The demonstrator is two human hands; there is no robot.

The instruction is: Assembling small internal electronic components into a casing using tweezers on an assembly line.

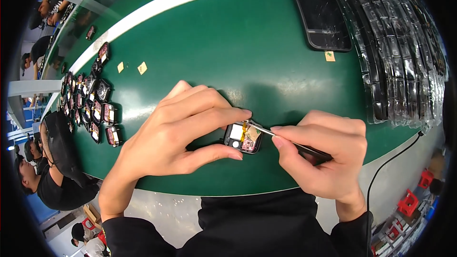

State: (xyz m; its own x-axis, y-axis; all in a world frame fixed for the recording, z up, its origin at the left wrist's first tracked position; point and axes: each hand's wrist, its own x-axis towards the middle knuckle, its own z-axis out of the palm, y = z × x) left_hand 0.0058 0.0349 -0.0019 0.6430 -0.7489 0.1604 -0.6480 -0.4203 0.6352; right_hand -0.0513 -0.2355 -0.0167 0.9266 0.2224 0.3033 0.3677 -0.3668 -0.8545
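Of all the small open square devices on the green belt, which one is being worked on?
The device at centre, pinched by the left hand while the right hand puts tweezers into it; the other devices lie untouched at far left.

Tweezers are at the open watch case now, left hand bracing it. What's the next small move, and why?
Probably ease the tweezers tip down onto the yellow strip inside the open watch case and pinch it. The tip already sits at the case's upper edge beside that strip, the left hand steadies the case between thumb and forefinger, and the right hand holds the tweezers.
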